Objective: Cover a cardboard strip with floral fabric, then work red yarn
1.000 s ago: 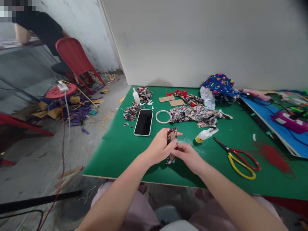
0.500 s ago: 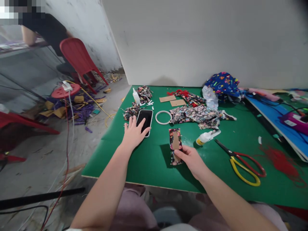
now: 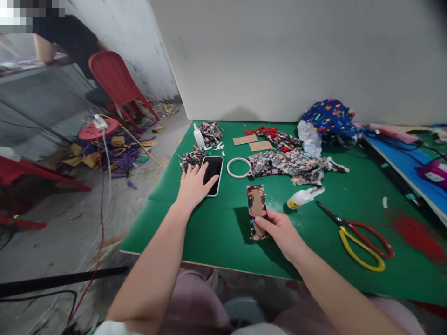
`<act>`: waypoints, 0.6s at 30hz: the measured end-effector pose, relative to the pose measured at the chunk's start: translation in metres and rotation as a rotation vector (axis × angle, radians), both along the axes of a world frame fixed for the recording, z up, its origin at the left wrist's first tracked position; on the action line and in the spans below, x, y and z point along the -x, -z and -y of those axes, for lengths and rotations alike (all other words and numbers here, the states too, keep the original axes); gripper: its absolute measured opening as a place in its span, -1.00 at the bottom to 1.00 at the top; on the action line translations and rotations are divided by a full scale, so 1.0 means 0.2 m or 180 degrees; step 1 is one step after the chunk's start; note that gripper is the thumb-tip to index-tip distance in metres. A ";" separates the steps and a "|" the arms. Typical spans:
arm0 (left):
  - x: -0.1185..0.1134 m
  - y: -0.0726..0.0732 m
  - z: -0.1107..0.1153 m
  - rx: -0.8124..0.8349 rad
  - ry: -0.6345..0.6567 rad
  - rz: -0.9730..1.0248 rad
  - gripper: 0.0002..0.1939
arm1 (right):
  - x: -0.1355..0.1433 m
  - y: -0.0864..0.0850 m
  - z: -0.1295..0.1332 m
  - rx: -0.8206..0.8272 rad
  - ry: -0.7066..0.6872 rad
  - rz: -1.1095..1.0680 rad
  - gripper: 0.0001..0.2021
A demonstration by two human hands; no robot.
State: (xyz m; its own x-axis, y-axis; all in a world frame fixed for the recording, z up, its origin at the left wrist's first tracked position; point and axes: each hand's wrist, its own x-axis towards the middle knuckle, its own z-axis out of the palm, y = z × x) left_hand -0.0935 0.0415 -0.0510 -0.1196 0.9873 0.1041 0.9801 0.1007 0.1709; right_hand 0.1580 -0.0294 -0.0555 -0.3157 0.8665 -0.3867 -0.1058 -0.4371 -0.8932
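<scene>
With its fingers spread, my left hand (image 3: pixel 194 187) rests over the left side of a smartphone (image 3: pixel 213 170) whose screen is dark. A heap of floral scraps (image 3: pixel 191 159) lies just beyond those fingertips. My right hand (image 3: pixel 279 229) grips the lower right edge of a cardboard strip wrapped in floral fabric (image 3: pixel 257 204), thumb on the bare brown middle. It is tilted up above the table. To the right lies a small glue bottle (image 3: pixel 301 199) with a white cap. Beyond the strip are a white ring (image 3: pixel 239 168) and crumpled floral fabric (image 3: pixel 289 165).
Scissors with red and yellow handles (image 3: pixel 359 237) lie open at right, near red threads (image 3: pixel 415 235). Cardboard pieces (image 3: pixel 260 146), a white bottle (image 3: pixel 199 137) and a blue patterned bundle (image 3: pixel 330 118) sit at the back. A person sits beyond a red chair (image 3: pixel 113 77).
The view has shifted slightly, so things at right sit a little further right. Both hands keep nearly the same positions, with the wrapped strip still in my right hand.
</scene>
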 end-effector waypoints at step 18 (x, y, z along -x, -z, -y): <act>0.00 0.05 -0.01 -0.0284 0.0129 -0.0012 -0.44 | 0.00 0.00 0.00 -0.0070 -0.0078 0.0150 -0.69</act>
